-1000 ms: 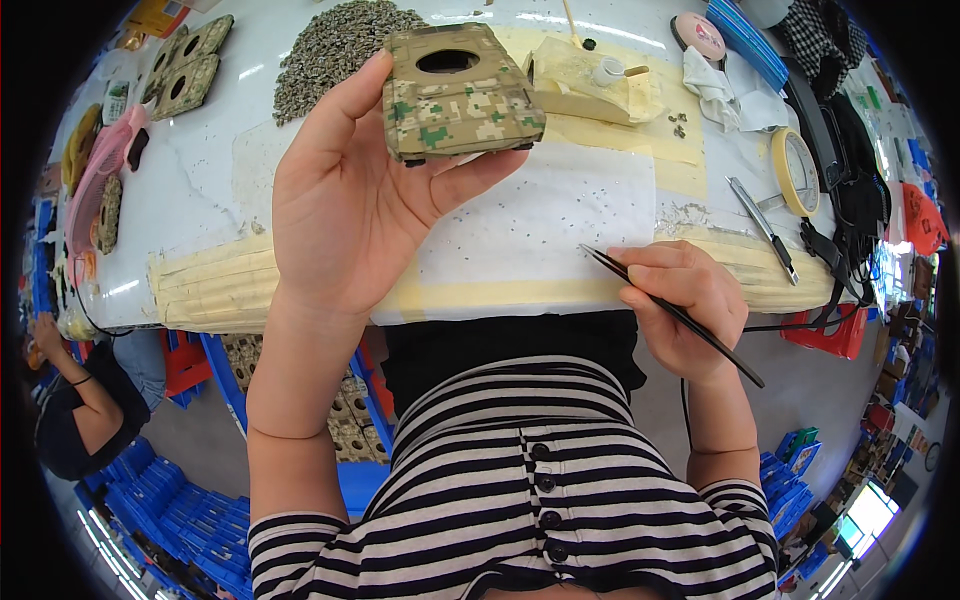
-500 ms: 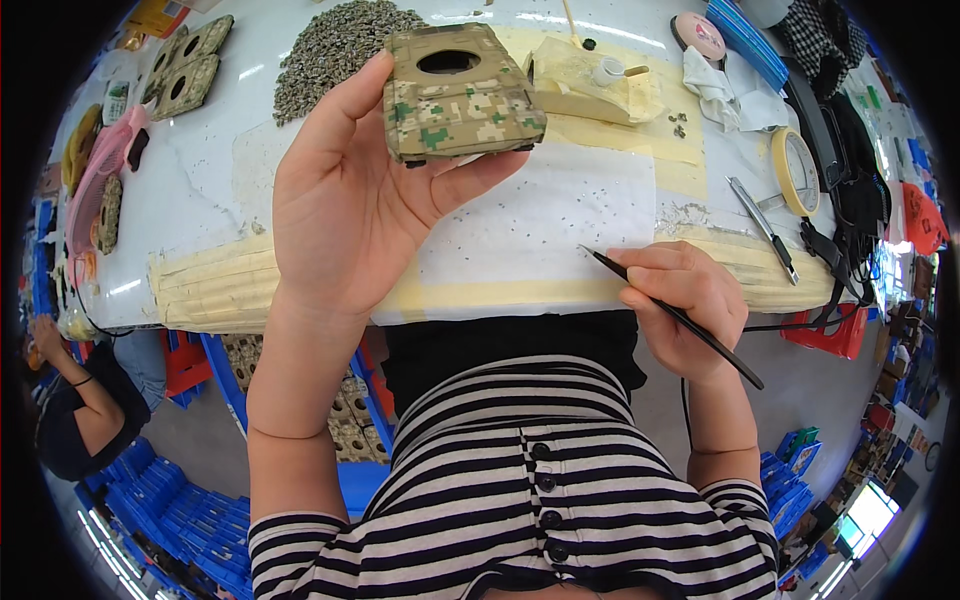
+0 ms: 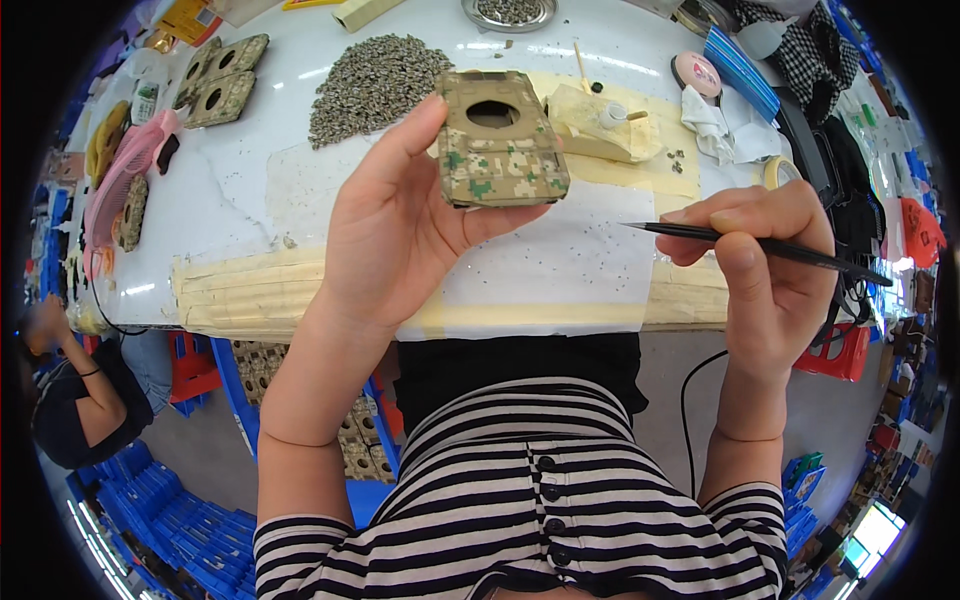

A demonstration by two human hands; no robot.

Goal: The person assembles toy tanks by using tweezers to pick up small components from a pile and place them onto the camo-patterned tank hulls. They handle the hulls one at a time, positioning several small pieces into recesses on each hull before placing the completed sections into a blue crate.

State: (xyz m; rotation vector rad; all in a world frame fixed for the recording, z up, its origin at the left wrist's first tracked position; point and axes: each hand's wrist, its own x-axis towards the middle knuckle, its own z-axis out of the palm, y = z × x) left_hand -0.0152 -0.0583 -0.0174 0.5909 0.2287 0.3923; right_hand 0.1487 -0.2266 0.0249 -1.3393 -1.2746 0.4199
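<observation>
My left hand (image 3: 385,235) is raised over the table, palm up, with thumb and fingers round a camouflage-painted model tank hull (image 3: 505,165). The hull has a round hole in its top and tilts toward me. In my right hand (image 3: 780,275) is a pair of black tweezers (image 3: 685,231), lying nearly level with its fine tip pointing left toward the hull, apart from it. Whether the tip grips a tiny part cannot be made out. Below both hands lies a white sheet (image 3: 560,285) dotted with tiny dark specks.
A heap of small metallic-looking parts (image 3: 375,90) lies behind my left hand. Beyond the sheet stands a yellow taped block (image 3: 590,125) holding a small cup. More camouflage hulls (image 3: 225,95) sit far left. A tape roll (image 3: 782,172) is behind my right hand; another person (image 3: 85,400) sits left.
My right hand has lifted the tweezers up and rightward from low over the sheet and turned them nearly level. The hull in my left hand appears further right and lower; the whole view has shifted too.
</observation>
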